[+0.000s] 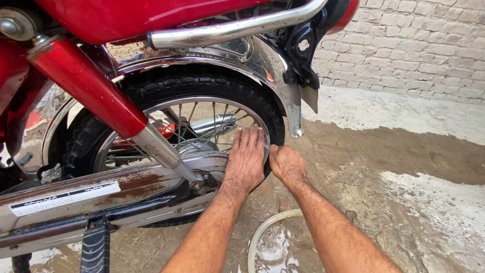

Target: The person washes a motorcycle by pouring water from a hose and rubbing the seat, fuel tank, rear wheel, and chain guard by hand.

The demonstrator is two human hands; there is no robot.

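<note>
A red motorcycle's rear wheel fills the view, with a black tyre, a chrome rim and thin spokes. My left hand lies flat against the rim and spokes at the wheel's rear lower side, fingers together and pointing up. My right hand is just right of it, fingers curled onto the tyre's rear edge. Neither hand holds a loose object.
A red shock absorber slants across the wheel. A chrome mudguard arches above it, and a rusty chain cover runs below. A pale hose curves over wet, muddy ground. A whitewashed brick wall stands behind.
</note>
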